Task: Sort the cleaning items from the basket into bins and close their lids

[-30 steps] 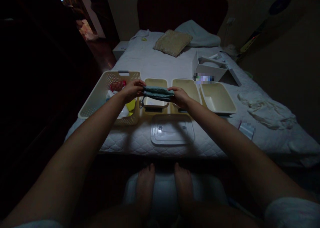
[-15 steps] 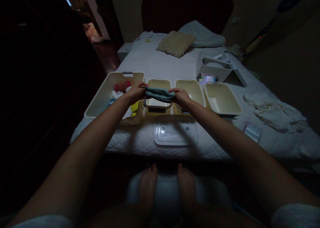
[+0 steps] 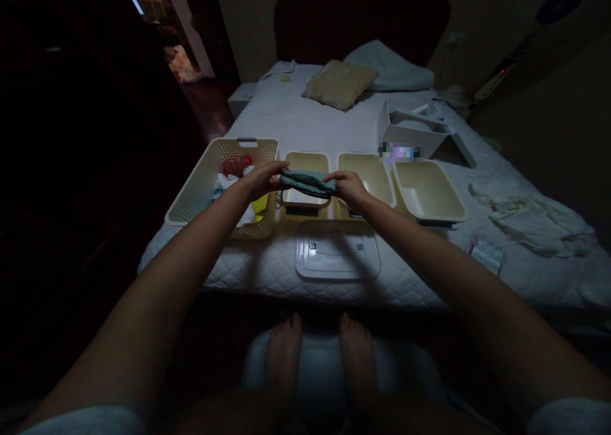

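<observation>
A small teal fabric pouch (image 3: pixel 308 182) is stretched level between my two hands, above the left cream bin (image 3: pixel 307 160). My left hand (image 3: pixel 264 176) pinches its left end, where a small loop hangs down. At the other end my right hand (image 3: pixel 350 187) grips it, thumb and fingers closed on the fabric. The pouch looks like it has a dark lower edge; its inside is hidden. Under my left forearm stands a perforated laundry basket (image 3: pixel 191 196) holding a red item (image 3: pixel 236 165), a yellow piece (image 3: pixel 260 204) and white things.
Two more cream bins, a middle one (image 3: pixel 363 162) and a right one (image 3: pixel 429 186), stand on the bed (image 3: pixel 267 269). A clear lid (image 3: pixel 338 250) lies in front. Further right are a white box (image 3: pixel 410 132) and crumpled cloth (image 3: pixel 534 221); a beige cushion (image 3: pixel 340 83) lies behind.
The whole view has shifted slightly, so the bed and bins appear further right. Both hands keep their hold on the pouch, which stays over the left bin.
</observation>
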Available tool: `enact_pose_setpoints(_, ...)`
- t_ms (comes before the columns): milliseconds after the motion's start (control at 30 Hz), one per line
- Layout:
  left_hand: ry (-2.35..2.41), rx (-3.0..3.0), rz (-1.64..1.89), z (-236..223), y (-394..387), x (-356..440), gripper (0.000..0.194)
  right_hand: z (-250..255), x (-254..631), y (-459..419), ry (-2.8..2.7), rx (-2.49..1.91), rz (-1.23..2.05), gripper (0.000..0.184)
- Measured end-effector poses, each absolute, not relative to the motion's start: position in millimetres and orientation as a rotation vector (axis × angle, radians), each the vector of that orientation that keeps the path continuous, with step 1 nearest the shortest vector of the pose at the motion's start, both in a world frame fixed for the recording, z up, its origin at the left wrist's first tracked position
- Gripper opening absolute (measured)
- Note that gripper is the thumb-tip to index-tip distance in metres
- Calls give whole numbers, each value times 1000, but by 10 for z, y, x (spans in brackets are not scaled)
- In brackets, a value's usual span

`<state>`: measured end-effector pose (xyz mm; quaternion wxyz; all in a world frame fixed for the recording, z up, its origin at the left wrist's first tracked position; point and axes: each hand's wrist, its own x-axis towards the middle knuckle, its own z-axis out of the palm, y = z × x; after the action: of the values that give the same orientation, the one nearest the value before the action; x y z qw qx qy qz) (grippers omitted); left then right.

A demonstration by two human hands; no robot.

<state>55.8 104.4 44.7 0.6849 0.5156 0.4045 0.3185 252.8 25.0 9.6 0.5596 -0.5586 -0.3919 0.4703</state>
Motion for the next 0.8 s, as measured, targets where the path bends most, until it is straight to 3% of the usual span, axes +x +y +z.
enact_pose_setpoints(133, 935, 1245, 687, 413, 1037, 538, 29, 166, 2529, 218, -904, -1347, 1106, 23)
enact_pose_setpoints(267, 942, 1287, 734, 411, 1036, 541, 27, 267, 2546, 190, -701, -1335, 1204, 14)
enact_pose_setpoints(400, 940, 1253, 818, 413, 1039, 558, 32, 229, 2565, 208, -752, -1317, 1307, 19)
enact_pose_setpoints(800, 1133, 1198, 970, 145, 1097, 886, 27, -64, 2592, 456, -988, -1644, 766, 22)
